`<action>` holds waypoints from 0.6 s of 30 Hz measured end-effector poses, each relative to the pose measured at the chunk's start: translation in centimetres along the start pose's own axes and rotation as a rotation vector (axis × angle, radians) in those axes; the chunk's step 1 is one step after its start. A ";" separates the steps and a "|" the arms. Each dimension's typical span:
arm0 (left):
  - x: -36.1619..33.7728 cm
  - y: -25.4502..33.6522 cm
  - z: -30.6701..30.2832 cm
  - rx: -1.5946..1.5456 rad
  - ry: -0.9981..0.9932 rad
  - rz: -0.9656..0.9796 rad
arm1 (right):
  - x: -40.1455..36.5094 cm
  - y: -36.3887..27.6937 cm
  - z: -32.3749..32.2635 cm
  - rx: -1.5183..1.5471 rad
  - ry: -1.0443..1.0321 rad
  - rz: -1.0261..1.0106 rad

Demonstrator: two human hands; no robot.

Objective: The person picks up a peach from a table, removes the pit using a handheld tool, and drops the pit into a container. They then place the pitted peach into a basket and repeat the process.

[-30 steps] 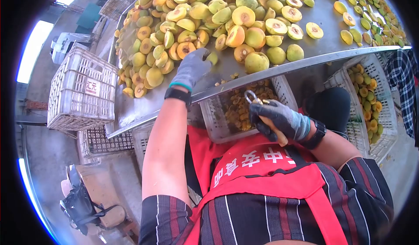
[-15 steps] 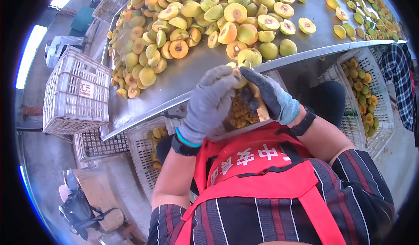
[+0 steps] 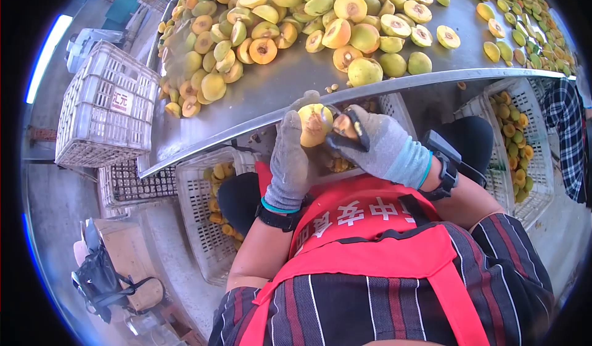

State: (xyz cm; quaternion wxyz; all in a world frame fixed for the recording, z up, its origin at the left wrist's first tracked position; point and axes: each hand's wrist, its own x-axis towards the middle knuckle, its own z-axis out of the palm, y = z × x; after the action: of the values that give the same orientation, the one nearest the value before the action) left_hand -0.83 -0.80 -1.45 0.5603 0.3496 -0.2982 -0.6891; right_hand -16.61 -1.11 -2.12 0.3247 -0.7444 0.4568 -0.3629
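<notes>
My left hand (image 3: 288,158), in a grey glove, is closed round a yellow peach half (image 3: 313,129) with its cut face turned up toward me. Close beside it on the right, my gloved right hand (image 3: 381,150) is closed on a small hand tool (image 3: 346,126) with a wooden handle. A thin end of that tool seems to reach the peach's edge; fingers hide most of it. Below both hands, a container of peach scraps (image 3: 340,163) is partly covered. Beyond them, many halved peaches (image 3: 264,50) are heaped on the metal table (image 3: 280,87).
The table's raised metal rim (image 3: 394,87) runs just past my hands. White crates of peaches stand below it, one at the left (image 3: 197,222) and one at the right (image 3: 536,179). Another white crate (image 3: 105,111) sits at the table's left end. A checked sleeve (image 3: 564,136) shows far right.
Both hands have come back from the table edge toward my body and moved apart slightly. The peach half's cut face now shows, and my right hand has turned with the tool. The view has shifted.
</notes>
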 end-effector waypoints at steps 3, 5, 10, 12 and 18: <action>0.1 -0.1 -0.8 0.104 -0.133 0.052 | 0.0 -1.1 -0.4 -0.115 -0.082 -0.018; 0.2 -0.5 -0.9 0.174 -0.111 0.104 | -0.1 -1.4 -0.4 -0.150 -0.065 -0.061; 0.7 -1.3 -1.8 0.464 -0.073 0.280 | -0.2 -1.2 0.5 -0.084 -0.106 0.002; 0.6 -1.6 -1.2 0.378 -0.027 0.334 | 0.1 -1.6 0.4 -0.039 -0.148 0.020; 0.7 -0.7 -1.7 0.401 -0.033 0.236 | -0.5 -0.1 1.8 -0.008 -0.187 0.012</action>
State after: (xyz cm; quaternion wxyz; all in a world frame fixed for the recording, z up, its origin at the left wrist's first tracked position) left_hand 0.08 -1.38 -3.05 0.5513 0.4052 -0.4773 -0.5513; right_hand -15.18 -0.31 -3.09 0.3651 -0.7735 0.4306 -0.2881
